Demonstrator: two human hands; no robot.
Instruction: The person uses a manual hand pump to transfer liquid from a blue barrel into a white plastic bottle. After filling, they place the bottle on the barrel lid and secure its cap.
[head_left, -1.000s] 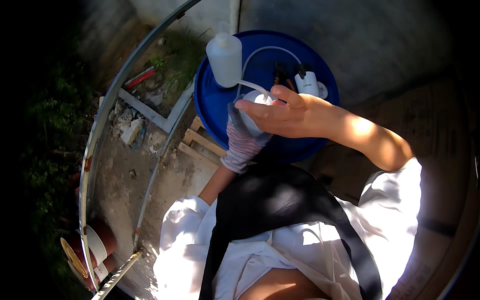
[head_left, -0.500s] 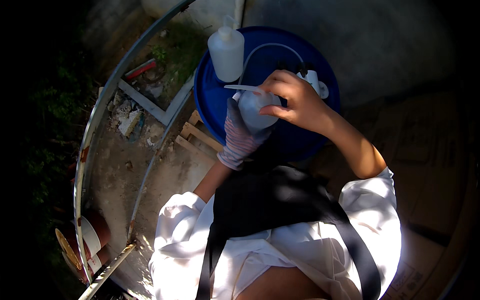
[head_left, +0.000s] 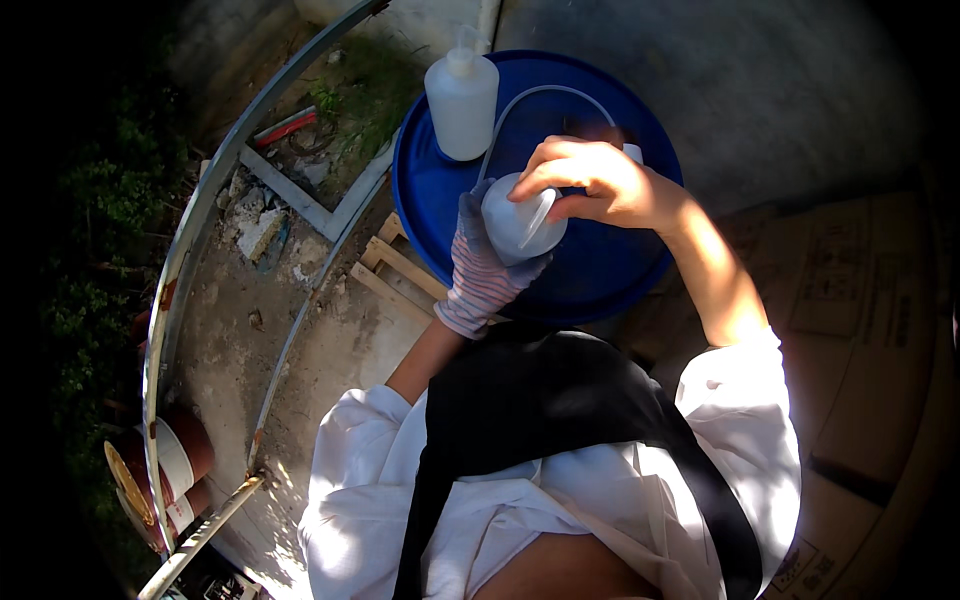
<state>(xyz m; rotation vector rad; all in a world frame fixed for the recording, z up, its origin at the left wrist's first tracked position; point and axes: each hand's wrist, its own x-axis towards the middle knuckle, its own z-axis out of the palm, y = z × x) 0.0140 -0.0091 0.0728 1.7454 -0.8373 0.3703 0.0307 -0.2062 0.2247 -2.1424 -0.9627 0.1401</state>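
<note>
My left hand (head_left: pixel 487 262), in a striped glove with grey fingers, wraps round the side of a translucent white wash bottle (head_left: pixel 500 222). My bare right hand (head_left: pixel 600 185) pinches the bottle's cap from above with thumb and fingers. From the cap a bent spout (head_left: pixel 538 218) points down towards me. Both hands are over the lid of a blue drum (head_left: pixel 610 275). A second white wash bottle (head_left: pixel 463 110) stands upright at the drum's far left. A thin clear tube (head_left: pixel 545 88) arcs over the lid; a white fitting (head_left: pixel 632 153) is mostly hidden behind my right hand.
A curved metal railing (head_left: pixel 190 245) runs down the left side. A wooden pallet (head_left: pixel 395 272) lies beside the drum, with rubble (head_left: pixel 258 235) farther left. Red-brown and white buckets (head_left: pixel 180 460) lie at lower left. Flattened cardboard (head_left: pixel 830 330) covers the right, below a grey wall (head_left: pixel 760 100).
The spout has swung from pointing left to pointing towards me as my right hand turned on the cap. My left hand still holds the bottle.
</note>
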